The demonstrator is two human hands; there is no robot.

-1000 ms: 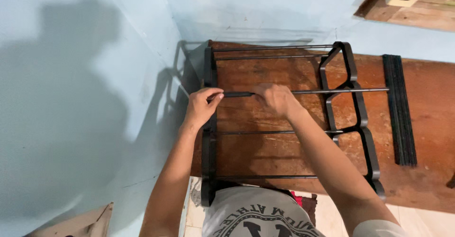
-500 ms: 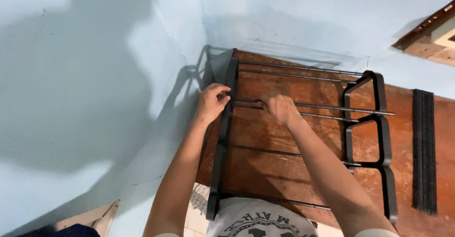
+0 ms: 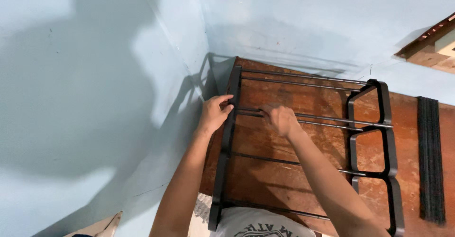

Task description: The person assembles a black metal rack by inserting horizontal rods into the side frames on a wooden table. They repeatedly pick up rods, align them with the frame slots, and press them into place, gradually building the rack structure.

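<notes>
Head camera view, looking down at a black metal rack frame (image 3: 227, 137) lying over a worn brown wooden surface (image 3: 284, 170) in a pale blue corner. At the picture's centre, the left hand (image 3: 214, 114) curls its fingers around the frame's left side rail. Just toward three o'clock from it, the right hand (image 3: 280, 119) closes over a thin black rod (image 3: 327, 119) that runs across to the looped right side piece (image 3: 379, 137); its fingertips are hidden, so the grip looks closed but may be loose. Toward three o'clock, well apart, lies a bundle of spare black rods (image 3: 430, 159).
</notes>
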